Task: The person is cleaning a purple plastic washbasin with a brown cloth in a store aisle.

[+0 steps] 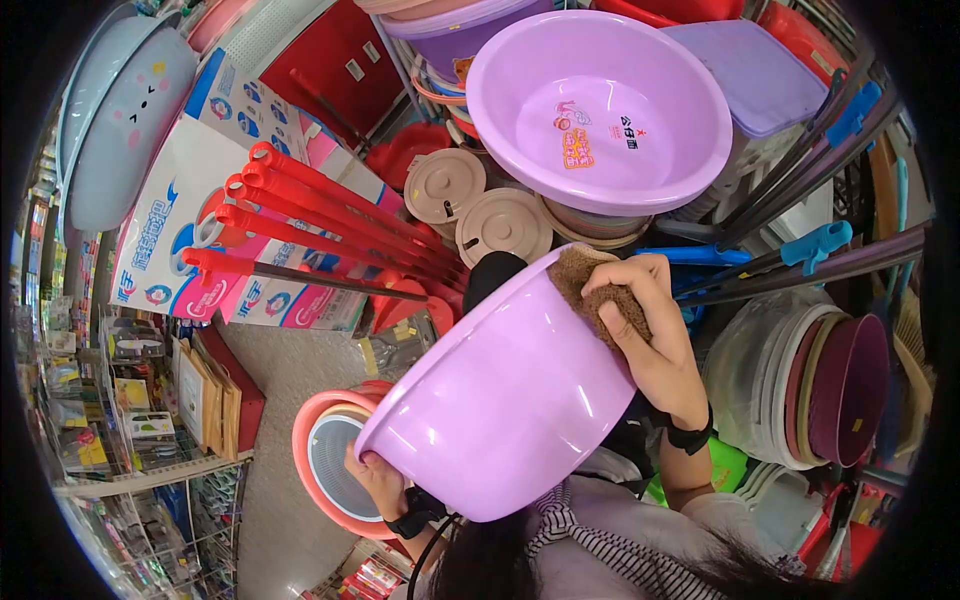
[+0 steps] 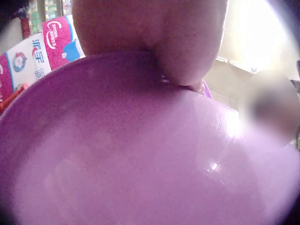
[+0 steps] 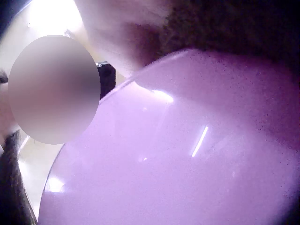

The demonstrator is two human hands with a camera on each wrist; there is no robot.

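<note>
- A glossy lilac basin (image 1: 500,400), tilted in front of a person's body, its outside facing up and catching bright reflections.
- The left hand (image 1: 382,487) grips its lower-left rim; the right hand (image 1: 662,330) pinches a bunched brown cloth (image 1: 585,283) against the upper rim.
- Below, a smooth grey floor (image 1: 285,365) where a coral basket (image 1: 308,465) stands.
- Beyond, red handles (image 1: 345,232) slant past printed cartons (image 1: 155,265); another lilac basin (image 1: 525,115) sits atop stacked wares.
- Along my shop's left side, a rack (image 1: 150,484) of packaged goods.
</note>
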